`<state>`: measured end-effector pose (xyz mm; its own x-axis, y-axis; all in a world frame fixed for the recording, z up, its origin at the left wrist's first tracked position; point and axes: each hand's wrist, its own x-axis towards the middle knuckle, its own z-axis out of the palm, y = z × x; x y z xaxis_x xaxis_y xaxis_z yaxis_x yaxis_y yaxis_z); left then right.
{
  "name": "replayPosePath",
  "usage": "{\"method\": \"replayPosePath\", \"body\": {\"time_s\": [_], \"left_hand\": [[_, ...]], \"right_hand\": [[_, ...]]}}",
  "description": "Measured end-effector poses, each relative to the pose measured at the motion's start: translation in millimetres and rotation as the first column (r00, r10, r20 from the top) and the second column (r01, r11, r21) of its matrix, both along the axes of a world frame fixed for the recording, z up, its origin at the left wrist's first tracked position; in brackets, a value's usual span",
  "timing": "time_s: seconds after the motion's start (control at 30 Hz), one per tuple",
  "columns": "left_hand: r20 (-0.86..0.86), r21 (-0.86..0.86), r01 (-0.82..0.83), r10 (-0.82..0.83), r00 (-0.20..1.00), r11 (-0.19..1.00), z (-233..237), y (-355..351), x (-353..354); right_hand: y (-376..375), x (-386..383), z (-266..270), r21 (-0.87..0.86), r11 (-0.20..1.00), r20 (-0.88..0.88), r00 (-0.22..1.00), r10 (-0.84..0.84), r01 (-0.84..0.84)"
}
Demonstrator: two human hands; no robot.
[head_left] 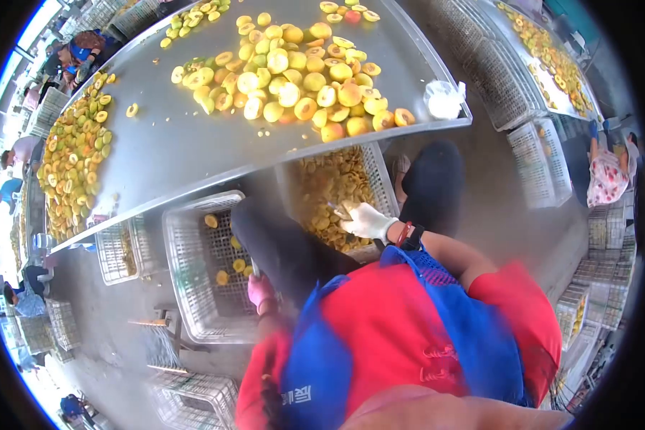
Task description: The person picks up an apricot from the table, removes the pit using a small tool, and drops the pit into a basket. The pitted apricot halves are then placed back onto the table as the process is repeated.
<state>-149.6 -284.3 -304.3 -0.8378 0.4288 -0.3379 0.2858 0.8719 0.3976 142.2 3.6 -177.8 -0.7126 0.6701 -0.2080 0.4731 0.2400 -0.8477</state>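
Observation:
My right hand (pixel 366 221), in a white glove, has its fingers closed over a crate (pixel 381 179) filled with brownish-yellow fruit scraps (pixel 335 179). Small tan pieces show at its fingertips; I cannot tell what exactly it grips. My left hand (pixel 261 290), in a pink glove, is down beside my left knee, at the right side of a white plastic crate (pixel 183 287). Its fingers look closed, and a thin pale tip sticks up from them. A few yellow fruit halves (pixel 222 277) lie in that crate.
Before me stands a metal table (pixel 150 158) with a raised edge, bearing a heap of halved yellow fruit (pixel 294 72) and another pile (pixel 75 165) at left. A white plastic bag (pixel 444 99) sits at its corner. Stacked crates (pixel 505 79) stand right. Other people work far left.

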Motion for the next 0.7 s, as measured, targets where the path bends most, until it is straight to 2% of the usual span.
{"method": "replayPosePath", "body": {"time_s": [0.03,0.07,0.13,0.17,0.2,0.27,0.3,0.37,0.4,0.43,0.47,0.53,0.6,0.67,0.7], "left_hand": [[-0.012,0.029,-0.001,0.002,1.0,1.0,0.7,4.4,9.5],[0.059,-0.084,-0.002,0.007,0.998,0.996,4.2,10.0,5.6],[0.099,0.169,0.004,-0.021,0.995,0.986,-16.7,0.9,-6.8],[0.189,0.419,-0.152,0.078,0.979,0.895,-39.0,-2.2,-18.1],[0.296,0.627,-0.305,0.142,0.944,0.717,-52.2,-1.5,-28.7],[0.226,0.694,-0.341,0.258,0.939,0.634,35.4,23.2,-20.4],[0.252,0.709,-0.406,0.331,0.909,0.577,103.1,44.4,-4.2],[-0.007,0.707,-0.254,0.366,0.93,0.66,176.8,71.1,2.6],[0.007,0.735,-0.224,0.323,0.946,0.64,212.3,84.2,8.5],[0.019,0.761,-0.194,0.279,0.96,0.618,244.6,98.1,15.4],[0.03,0.786,-0.167,0.233,0.972,0.596,260.6,114.2,16.9],[-0.101,0.896,0.098,-0.016,0.995,0.432,270.0,151.1,7.5],[-0.137,0.742,0.177,-0.113,0.984,0.647,285.1,201.2,5.4],[-0.078,0.66,0.299,-0.333,0.94,0.689,293.8,261.9,8.3],[-0.276,0.563,0.513,-0.438,0.856,0.648,284.8,296.1,0.9]], "right_hand": [[-8.1,1.3,46.8,-0.017,0.998,0.121,0.991,0.064,-0.063],[-11.4,7.4,49.4,-0.006,0.998,0.135,0.989,0.061,-0.061],[-17.4,13.7,52.2,0.016,0.998,0.145,0.987,0.063,-0.066],[-17.5,17.1,51.4,0.05,0.998,0.043,0.998,0.038,-0.04],[-16.9,20.5,58.0,0.073,0.997,0.014,0.999,0.03,-0.031],[-15.2,26.5,72.4,0.111,0.994,-0.048,0.999,0.006,0.0],[-15.2,29.1,73.5,0.111,0.994,-0.095,0.995,-0.005,0.016],[-16.1,35.8,68.5,0.061,0.998,-0.108,0.994,-0.009,0.015],[-14.6,37.3,66.9,0.035,0.999,-0.113,0.994,-0.009,0.013],[-13.4,39.0,78.9,0.001,1.0,-0.025,1.0,0.002,-0.002],[-11.3,39.7,78.2,-0.001,1.0,-0.035,0.999,-0.006,0.006],[-3.0,39.6,77.6,-0.009,1.0,-0.05,0.999,-0.02,0.02],[5.5,40.2,78.0,-0.105,0.993,-0.08,0.995,-0.066,0.057],[13.6,38.5,75.7,-0.195,0.976,-0.099,0.988,-0.117,0.096],[16.2,37.3,78.8,-0.21,0.968,-0.076,0.985,-0.155,0.136]]}}
